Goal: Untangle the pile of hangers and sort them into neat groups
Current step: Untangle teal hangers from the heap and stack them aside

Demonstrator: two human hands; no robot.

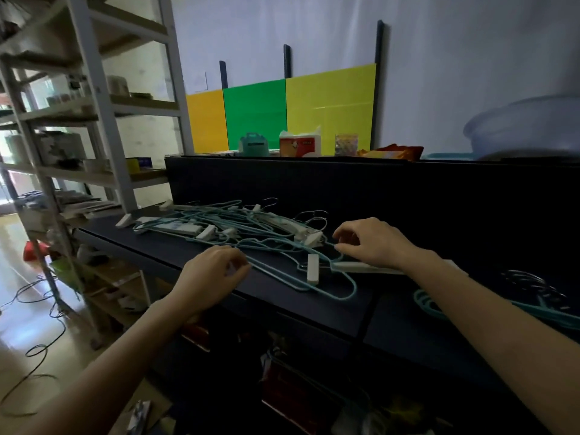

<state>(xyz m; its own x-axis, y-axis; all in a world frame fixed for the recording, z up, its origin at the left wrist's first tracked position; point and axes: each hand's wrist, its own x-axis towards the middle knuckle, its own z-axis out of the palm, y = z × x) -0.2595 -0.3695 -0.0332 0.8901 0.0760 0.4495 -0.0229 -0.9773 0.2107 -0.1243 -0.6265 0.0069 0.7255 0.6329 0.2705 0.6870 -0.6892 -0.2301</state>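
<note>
Left hand and right hand pinch the near hanger; ease it toward six o'clock, off the pile.

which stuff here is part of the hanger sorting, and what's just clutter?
Job:
tangled hangers
sorted hangers
left hand
right hand

Lying about:
tissue box
teal box
jar
snack bag
basin
rack
</note>
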